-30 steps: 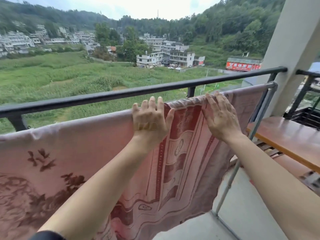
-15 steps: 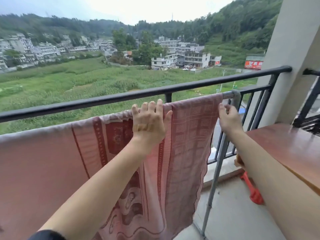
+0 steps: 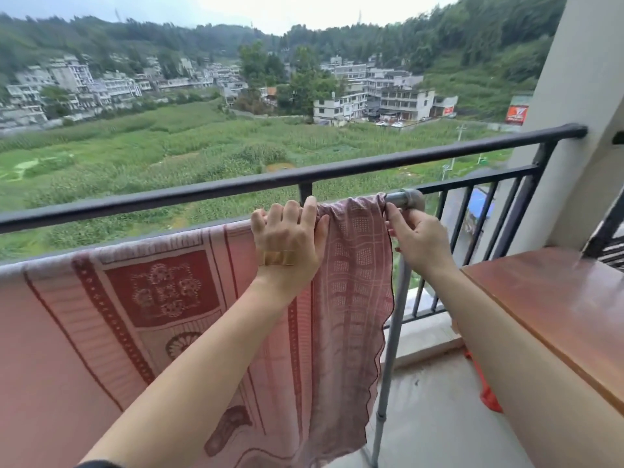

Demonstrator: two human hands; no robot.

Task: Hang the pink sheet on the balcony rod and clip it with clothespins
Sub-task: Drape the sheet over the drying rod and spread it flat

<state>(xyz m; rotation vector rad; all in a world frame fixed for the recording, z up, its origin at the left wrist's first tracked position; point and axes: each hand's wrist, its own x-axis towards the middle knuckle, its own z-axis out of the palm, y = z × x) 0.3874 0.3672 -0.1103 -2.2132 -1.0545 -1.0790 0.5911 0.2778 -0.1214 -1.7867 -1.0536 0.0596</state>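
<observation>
Pink sheet [image 3: 169, 298] hangs folded over the grey rod [image 3: 396, 198], filling the lower left and centre of the frame just below the black railing [image 3: 371, 167]. Its long axis follows the rod, rising from the left edge of the frame toward the metal elbow joint [image 3: 410, 197] right of centre. The patterned face is turned to the camera, and the scalloped side edge drops almost straight down beside the post [image 3: 395, 315].

The left hand [image 3: 290, 241], with a bandage [image 3: 278, 258] across its back, lies flat on the cloth. Its fingers are straight and reach up to the fold, and the thumb is spread to the right. It looks set there to pin the sheet against the rod so the cloth cannot slide while the end is adjusted.

The right hand [image 3: 418, 241] is just beside the elbow joint, with thumb and forefinger nipped together on the sheet's top corner. Its other fingers are curled below. That grip probably serves to draw the end out toward the joint, since the cloth between the two hands sags in loose vertical folds rather than lying smooth.

No clothespin shows anywhere, so I judge the hanging nearly done and the clipping not yet begun. A wooden shelf [image 3: 557, 298] fills the right of the frame, well apart from the sheet.
</observation>
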